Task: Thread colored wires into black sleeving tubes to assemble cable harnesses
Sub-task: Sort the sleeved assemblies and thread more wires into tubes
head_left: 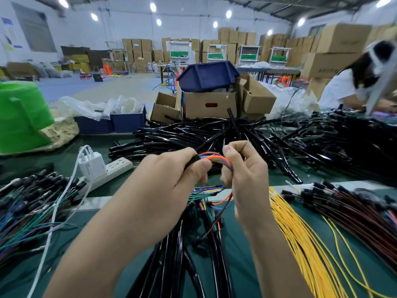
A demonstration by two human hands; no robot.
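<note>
Above the near tabletop (247, 250), the left hand (171, 168) is gripping a black sleeving tube (194, 158) while the right hand (245, 166) is pinching colored wires (214, 159) between them. Yellow wires (300, 233) are crowding the right; a tube pile (214, 132) is filling the far side.

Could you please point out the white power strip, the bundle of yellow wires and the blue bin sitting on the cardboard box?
white power strip (117, 168): head view, on its socket face.
yellow wires (300, 239): head view, mid-bundle.
blue bin (207, 77): head view, on its facing side wall.

Green table (247, 250): black tubes (193, 134), yellow wires (300, 233).
</note>
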